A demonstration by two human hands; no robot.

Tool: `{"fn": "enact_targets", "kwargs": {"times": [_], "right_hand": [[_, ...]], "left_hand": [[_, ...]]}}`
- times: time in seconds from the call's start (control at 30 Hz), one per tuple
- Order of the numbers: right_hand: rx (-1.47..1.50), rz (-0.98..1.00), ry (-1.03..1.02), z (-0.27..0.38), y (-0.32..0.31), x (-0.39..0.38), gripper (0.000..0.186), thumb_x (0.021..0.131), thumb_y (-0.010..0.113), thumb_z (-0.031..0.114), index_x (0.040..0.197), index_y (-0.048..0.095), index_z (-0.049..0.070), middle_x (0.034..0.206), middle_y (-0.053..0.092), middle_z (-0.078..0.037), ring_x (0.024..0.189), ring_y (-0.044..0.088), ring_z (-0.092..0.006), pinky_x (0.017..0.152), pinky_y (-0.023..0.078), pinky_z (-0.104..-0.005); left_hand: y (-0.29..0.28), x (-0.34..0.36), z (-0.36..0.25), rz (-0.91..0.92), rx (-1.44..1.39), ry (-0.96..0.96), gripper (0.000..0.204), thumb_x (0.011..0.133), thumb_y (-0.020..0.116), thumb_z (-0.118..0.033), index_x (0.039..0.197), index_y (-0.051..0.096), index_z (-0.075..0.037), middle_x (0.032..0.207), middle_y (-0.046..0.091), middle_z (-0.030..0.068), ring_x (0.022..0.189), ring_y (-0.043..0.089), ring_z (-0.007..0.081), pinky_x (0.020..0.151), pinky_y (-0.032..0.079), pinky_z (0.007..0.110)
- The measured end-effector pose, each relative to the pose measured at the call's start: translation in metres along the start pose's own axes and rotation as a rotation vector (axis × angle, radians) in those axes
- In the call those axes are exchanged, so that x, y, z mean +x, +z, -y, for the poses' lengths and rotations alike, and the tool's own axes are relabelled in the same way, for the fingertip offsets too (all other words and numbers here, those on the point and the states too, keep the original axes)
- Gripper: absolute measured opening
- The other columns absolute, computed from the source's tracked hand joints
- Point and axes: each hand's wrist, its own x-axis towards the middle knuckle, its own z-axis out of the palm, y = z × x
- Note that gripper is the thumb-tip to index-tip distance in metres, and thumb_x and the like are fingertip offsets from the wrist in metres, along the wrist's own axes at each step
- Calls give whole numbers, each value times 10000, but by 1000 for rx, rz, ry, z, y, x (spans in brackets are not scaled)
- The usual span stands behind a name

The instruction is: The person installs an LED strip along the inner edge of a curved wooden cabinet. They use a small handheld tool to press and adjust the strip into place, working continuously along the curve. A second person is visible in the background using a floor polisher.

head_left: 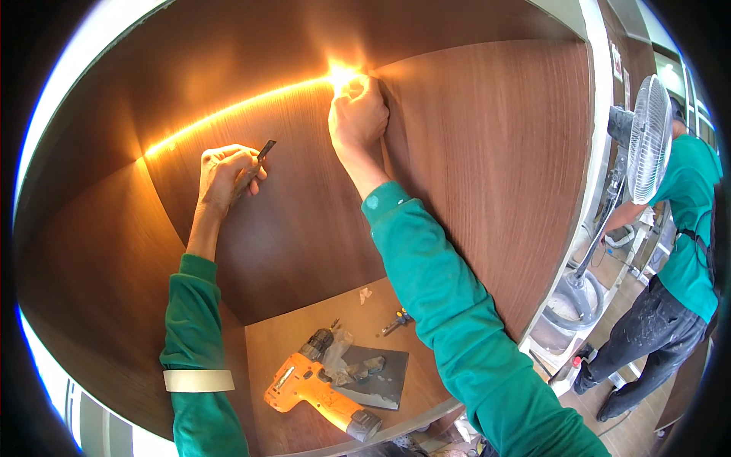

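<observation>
Lit LED strip (236, 109) inside a wood-grain cabinet (487, 152)

Far left: a pale tape roll (199, 381) ringed the green left sleeve. Above it, the left hand (227, 174) was raised before the back panel, fingers curled, pinching a slim flat tool (265, 151) with its dark tip angled up and right. The strip glowed orange along the upper back edge, running up to the right hand.

Below, on the cabinet floor, an orange cordless drill (312, 388) lay on its side; crumpled clear plastic (337, 350) and a dark grey flat panel (392, 369) lay beside it.

Right hand (359, 114): fingers drawn together at the strip's bright right end; glare hid the fingertips, so could not tell whether they pinched it.

Beneath, a torn scrap (365, 295) lay near a small hand tool (397, 322). Far right, outside: a pedestal fan (651, 141), then a co-worker (689, 228) in a green top.
</observation>
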Motion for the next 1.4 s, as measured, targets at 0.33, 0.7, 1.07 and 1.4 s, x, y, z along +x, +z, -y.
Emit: {"fn": "enact_targets", "kwargs": {"times": [0.33,0.7,1.07,1.4], "right_hand": [[-121,46,-13,1,4,1,235,873,694,339,1020,596,185,837,716,-83,737,685,-350,616,518,-506],[-142,88,55,9,-2,4,254,863,719,340,1000,604,159,884,717,-90,816,687,-351,682,525,-506],[12,218,108,16,-19,6,142,848,670,189,866,623,57,856,698,-172,855,678,-373,770,518,-488],[105,173,101,0,-12,2,260,896,618,306,842,628,53,843,689,-205,821,663,-394,723,500,-511]], "left_hand": [[-2,-1,2,-1,-4,2,231,733,533,-84,818,666,84,656,649,141,458,558,153,449,451,272],[0,-2,0,-1,0,-12,232,738,536,-80,833,660,91,664,654,156,457,560,163,457,468,281],[-3,-1,1,8,-45,-17,229,748,554,-92,842,661,87,666,657,159,452,575,174,438,473,287],[-4,0,5,-9,-71,-19,249,739,556,-105,854,659,91,665,657,158,450,578,176,433,468,286]]}}
